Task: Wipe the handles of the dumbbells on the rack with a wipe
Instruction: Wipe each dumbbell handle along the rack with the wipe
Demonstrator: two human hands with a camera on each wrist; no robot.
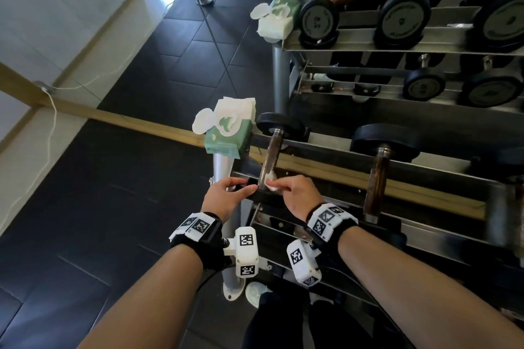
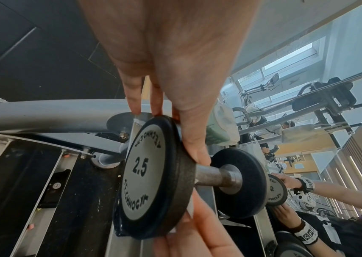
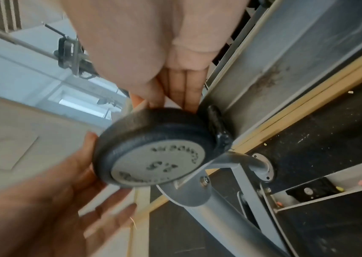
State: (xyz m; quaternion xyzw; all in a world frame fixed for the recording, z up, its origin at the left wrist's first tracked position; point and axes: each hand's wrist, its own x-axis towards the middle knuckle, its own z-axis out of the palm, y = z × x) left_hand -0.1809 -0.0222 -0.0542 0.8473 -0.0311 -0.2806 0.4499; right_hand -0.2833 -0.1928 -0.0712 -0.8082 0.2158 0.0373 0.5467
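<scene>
A small 2.5 dumbbell (image 1: 272, 156) lies on the top tier of the metal rack (image 1: 425, 187), at its left end. My left hand (image 1: 241, 187) grips its near black weight head (image 2: 145, 173), with the fingers (image 2: 131, 97) curled over the rim. My right hand (image 1: 279, 183) pinches a crumpled white wipe (image 1: 270, 180) against the near end of the knurled handle (image 2: 215, 173). In the right wrist view the near head (image 3: 153, 156) hides most of the wipe, and my right fingers (image 3: 184, 90) lie behind it.
A green wipes pack (image 1: 229, 133) with its lid open sits on the rack's left end. A larger dumbbell (image 1: 380, 173) lies to the right. A mirror behind the rack repeats the dumbbells and my hands. Lower tiers and a grey post (image 1: 224, 167) stand over dark floor tiles.
</scene>
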